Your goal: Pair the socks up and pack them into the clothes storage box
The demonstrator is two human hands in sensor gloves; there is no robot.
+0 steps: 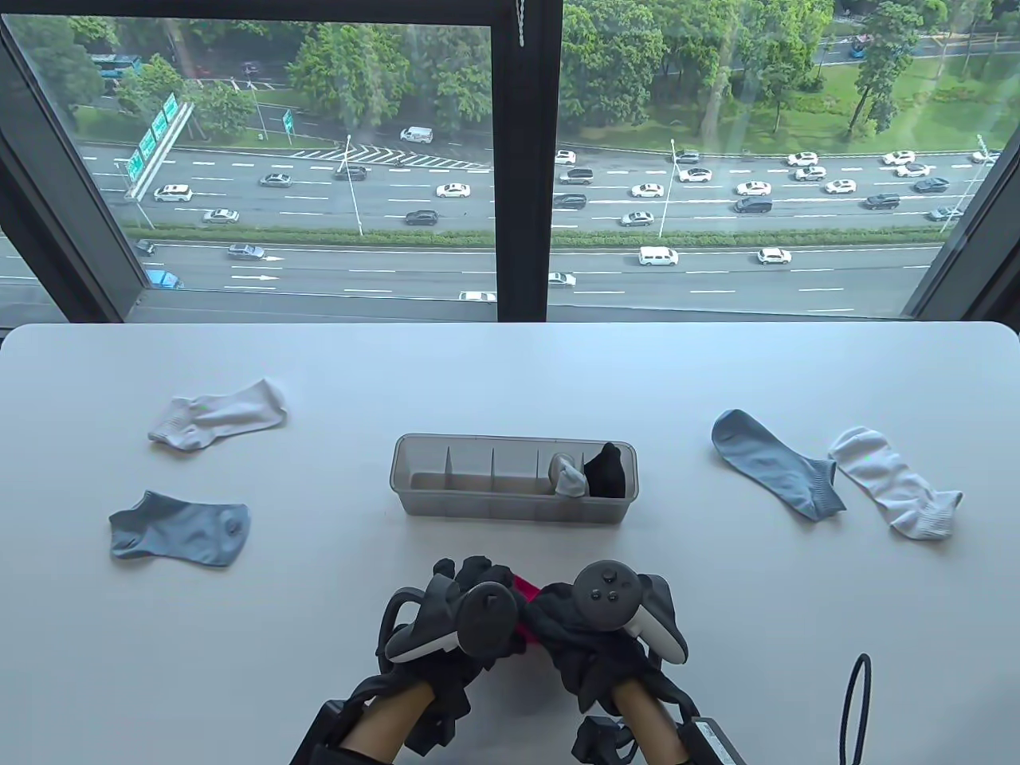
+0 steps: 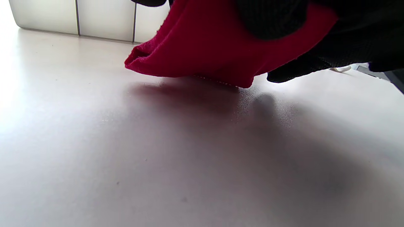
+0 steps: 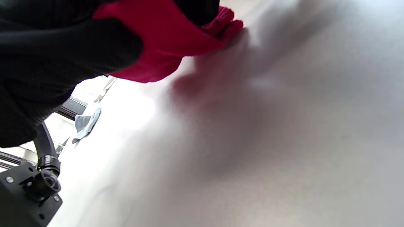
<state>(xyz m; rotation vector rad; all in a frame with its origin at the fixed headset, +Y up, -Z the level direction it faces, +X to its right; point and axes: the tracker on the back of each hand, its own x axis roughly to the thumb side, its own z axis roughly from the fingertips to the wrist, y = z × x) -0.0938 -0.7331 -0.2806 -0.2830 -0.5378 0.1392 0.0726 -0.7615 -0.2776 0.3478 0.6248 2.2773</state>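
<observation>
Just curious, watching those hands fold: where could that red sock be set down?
Bare table lies between the box and the window, and between the box and the hands. The left three box slots look empty; the right two hold socks.

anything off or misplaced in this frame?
Nothing damaged or spilled. The storage box sits square, with a white-grey bundle and a black bundle each in its own compartment. Four loose socks lie flat, mates on opposite sides: blue and, white and. Both hands hold the red socks.
</observation>
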